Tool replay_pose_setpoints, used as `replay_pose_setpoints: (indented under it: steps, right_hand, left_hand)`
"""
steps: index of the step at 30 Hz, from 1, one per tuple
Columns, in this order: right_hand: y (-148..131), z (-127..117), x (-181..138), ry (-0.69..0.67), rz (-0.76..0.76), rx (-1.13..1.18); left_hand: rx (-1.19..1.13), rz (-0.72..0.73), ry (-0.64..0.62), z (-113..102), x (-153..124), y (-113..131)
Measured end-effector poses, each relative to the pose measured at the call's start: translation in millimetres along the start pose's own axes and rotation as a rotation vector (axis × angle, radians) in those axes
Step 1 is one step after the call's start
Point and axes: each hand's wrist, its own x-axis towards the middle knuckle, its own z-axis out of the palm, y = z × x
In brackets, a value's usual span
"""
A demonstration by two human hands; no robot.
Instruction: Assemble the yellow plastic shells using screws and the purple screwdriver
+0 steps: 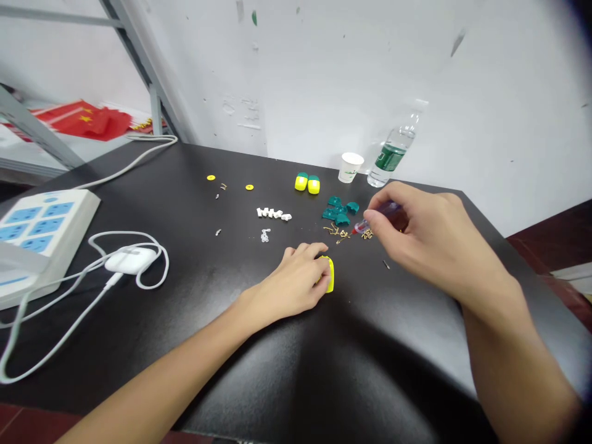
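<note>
My left hand (303,277) is closed on a yellow plastic shell (330,275) that rests on the black table, its left part hidden by my fingers. My right hand (416,228) grips a small screwdriver (363,227) with a clear purplish handle and a red collar. Its thin tip points down to the left, at some brass-coloured metal bits (333,230). A little pile of small screws (367,234) lies beside the tool. Dark green plastic pieces (341,213) are scattered just behind it. One small metal piece (386,264) lies below my right hand.
Two yellow-and-green cases (308,183), a paper cup (350,168) and a tilted water bottle (393,151) are near the wall. White parts (274,213), clear bits (265,235) and yellow rings (250,187) lie mid-table. At left are a power strip (87,209) and a cabled white charger (131,260).
</note>
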Motion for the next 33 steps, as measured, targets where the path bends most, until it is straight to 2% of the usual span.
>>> replay_pose_setpoints:
  steps: [4, 18, 33]
  right_hand:
    - [-0.1, 0.7, 0.0, -0.01, 0.005, 0.003]
    - [-2.6, 2.8, -0.2, -0.026, -0.011, 0.012]
    - [-2.9, 2.2, -1.0, -0.032, -0.014, -0.002]
  left_hand:
    - [-0.036, 0.05, -0.066, -5.4, 1.5, 0.1]
    - [0.109, 0.027, -0.057, -8.6, 2.8, 2.9]
    - [0.061, 0.057, -0.071, -9.4, 1.3, -0.7]
